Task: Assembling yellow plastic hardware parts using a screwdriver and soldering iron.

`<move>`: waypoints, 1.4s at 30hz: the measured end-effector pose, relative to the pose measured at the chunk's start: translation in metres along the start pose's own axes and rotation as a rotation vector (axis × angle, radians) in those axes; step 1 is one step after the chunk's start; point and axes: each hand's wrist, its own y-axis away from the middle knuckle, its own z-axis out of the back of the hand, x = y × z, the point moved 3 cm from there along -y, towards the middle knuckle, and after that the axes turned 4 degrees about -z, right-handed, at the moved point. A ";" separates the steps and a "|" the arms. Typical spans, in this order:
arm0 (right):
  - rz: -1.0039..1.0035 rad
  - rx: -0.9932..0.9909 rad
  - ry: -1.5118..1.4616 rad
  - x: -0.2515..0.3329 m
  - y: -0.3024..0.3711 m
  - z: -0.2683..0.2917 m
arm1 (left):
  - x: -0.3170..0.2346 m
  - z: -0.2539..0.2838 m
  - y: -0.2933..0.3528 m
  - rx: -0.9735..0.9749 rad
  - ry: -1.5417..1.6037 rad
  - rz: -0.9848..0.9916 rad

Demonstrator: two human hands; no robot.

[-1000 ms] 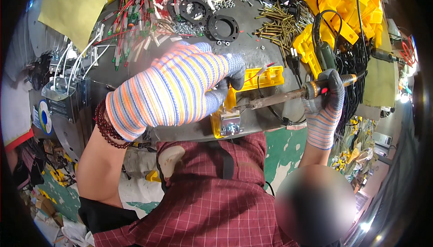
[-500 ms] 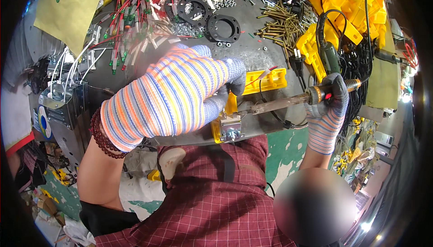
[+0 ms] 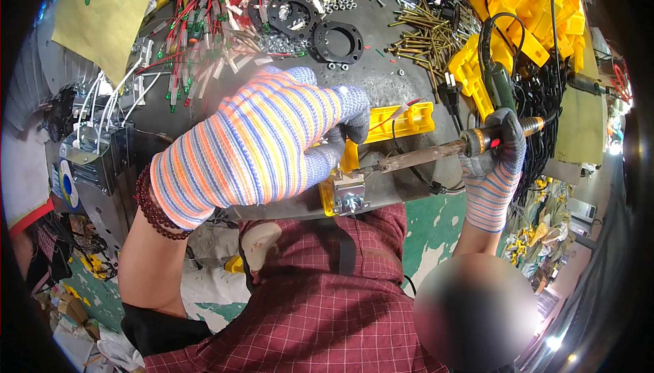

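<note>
A soldering iron (image 3: 436, 153) lies across my gloved right hand (image 3: 499, 158), whose fingers are wrapped round its handle. Its tip reaches left to a small metal-and-white switch-like part (image 3: 349, 192) near the bench's front edge. That part sits in a yellow plastic housing (image 3: 402, 122), from which a red wire and a black wire come out. Over the housing's left end is my left hand (image 3: 252, 145), in a striped glove. Thumb and forefinger are pinched together there; what lies between them is hidden by the glove.
Behind lie red-wired indicator lights (image 3: 194, 39), black rings (image 3: 337, 42), and brass-coloured screws (image 3: 419, 42). Yellow plastic housings (image 3: 511, 5) are heaped at the far right, beside black cables (image 3: 538, 128). A metal box with white wires (image 3: 95, 155) stands at the left.
Almost nothing differs. Both hands keep their places, with only a tiny shift of the left glove, and the iron's tip remains at the metal-and-white part.
</note>
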 end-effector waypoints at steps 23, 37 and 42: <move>0.272 0.081 0.188 -0.006 0.004 0.008 | -0.026 -0.063 0.106 -0.987 -0.175 0.332; 0.146 0.004 0.130 -0.004 0.001 0.003 | -0.043 -0.089 0.152 -0.658 0.163 0.462; -0.003 0.012 0.014 -0.003 0.000 0.001 | -0.063 -0.079 0.156 -0.883 0.141 0.592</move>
